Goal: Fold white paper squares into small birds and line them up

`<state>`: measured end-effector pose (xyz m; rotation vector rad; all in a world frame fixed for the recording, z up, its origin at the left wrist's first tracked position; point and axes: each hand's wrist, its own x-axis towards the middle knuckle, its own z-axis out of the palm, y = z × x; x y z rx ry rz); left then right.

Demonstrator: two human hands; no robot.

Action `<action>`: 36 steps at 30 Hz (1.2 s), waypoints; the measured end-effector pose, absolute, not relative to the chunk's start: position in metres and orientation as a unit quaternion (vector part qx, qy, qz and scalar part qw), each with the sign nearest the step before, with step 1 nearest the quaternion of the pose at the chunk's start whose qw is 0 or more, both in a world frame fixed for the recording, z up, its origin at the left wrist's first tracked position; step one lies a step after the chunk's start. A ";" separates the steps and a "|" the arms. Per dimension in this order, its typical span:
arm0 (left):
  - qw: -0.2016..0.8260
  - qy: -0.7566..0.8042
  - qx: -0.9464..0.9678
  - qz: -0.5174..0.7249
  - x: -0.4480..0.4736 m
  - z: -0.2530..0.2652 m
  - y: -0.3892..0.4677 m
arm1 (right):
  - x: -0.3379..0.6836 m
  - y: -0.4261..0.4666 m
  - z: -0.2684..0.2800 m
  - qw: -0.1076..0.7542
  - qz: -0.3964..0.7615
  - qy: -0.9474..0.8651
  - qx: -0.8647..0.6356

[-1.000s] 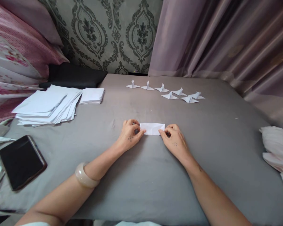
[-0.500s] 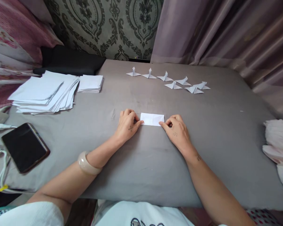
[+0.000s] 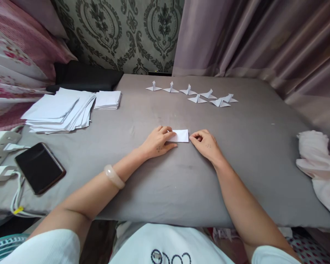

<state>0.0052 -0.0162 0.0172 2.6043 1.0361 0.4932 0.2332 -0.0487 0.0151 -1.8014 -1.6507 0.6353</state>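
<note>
A folded white paper rectangle (image 3: 181,135) lies flat on the grey cloth in front of me. My left hand (image 3: 161,141) rests over its left end, fingers on the paper and thumb stretched out apart along the near side. That end of the paper is hidden under the fingers. Beside the right edge is my right hand (image 3: 206,145), its thumb and forefinger pinched together just off the paper. I see nothing between those fingertips. Farther back stand several folded white paper birds (image 3: 189,90) in a loose row.
A large stack of white paper (image 3: 52,106) and a smaller paper stack (image 3: 107,100) are at the back left. A phone (image 3: 40,168) lies near a white power strip (image 3: 2,146) with cables. Crumpled pale fabric (image 3: 315,156) sits at the right edge of the grey-covered table (image 3: 253,124).
My left hand has shifted right, from pinching the paper's left corner to lying over its left end. My right fingertips have come off the near right corner. The view has tilted slightly.
</note>
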 end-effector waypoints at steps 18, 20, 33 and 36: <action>0.632 0.515 0.378 0.438 0.022 0.028 -0.019 | 0.208 -0.062 0.025 0.425 0.130 -0.695 -0.565; 0.643 0.520 0.355 0.436 0.022 0.026 -0.020 | 0.205 -0.065 0.025 0.380 0.097 -0.739 -0.548; 0.303 0.500 0.773 0.248 0.005 0.023 -0.028 | 0.203 -0.062 0.015 0.262 0.117 -0.783 -0.552; 0.337 0.479 0.778 0.228 -0.003 0.020 -0.021 | 0.202 -0.060 0.013 0.294 0.141 -0.753 -0.572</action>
